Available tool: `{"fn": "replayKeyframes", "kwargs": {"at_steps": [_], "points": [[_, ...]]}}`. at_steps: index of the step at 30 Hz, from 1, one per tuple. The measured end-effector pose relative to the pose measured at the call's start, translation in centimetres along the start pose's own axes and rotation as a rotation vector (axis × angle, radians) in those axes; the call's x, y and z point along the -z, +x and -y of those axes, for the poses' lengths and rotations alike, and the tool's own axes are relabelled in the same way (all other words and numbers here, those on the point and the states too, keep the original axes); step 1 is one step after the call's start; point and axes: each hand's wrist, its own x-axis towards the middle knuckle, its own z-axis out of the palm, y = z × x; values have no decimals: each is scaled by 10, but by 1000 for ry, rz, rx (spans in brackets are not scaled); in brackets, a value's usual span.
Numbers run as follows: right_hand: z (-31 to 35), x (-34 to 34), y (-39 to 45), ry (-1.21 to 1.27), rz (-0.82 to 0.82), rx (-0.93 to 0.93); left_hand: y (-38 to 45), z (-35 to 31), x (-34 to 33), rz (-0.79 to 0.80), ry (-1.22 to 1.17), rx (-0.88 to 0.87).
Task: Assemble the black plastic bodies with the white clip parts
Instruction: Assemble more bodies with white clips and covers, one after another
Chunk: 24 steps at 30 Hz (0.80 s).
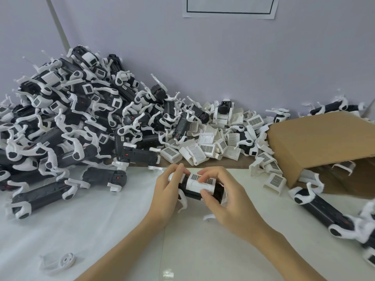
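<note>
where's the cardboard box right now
In the head view, the cardboard box lies tipped on its side at the table's right edge, beside the loose white clip parts.

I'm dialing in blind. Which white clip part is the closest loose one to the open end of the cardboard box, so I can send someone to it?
Start at the brown cardboard box lying on its side at the table's right. Just left of its open end, on the white table, sits a loose white clip part with a dark grid label facing up. Unlike the heap of clip parts behind it by the wall, it lies alone at the front.
</note>
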Motion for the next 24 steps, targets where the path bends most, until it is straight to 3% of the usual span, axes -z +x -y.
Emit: {"fn": "replayKeyframes", "kwargs": {"at_steps": [5, 13, 18, 20, 24], "points": [[-4, -2, -2, -106, 45, 90, 0, 0, 2, -6, 27, -9], [-8, -14, -8, -383, -17, 220, -2, -6, 1, 48, 38, -39], [-3, -6, -1, 207, -31, -110, -4, -9, 1, 48, 62, -49], [-6, 2, 4, 207, 12, -214, -5, -11, 0, 48, 136, -119], [-13, 24, 7, 164, 317, -335, -6, -17, -1, 108, 197, -215]]}}
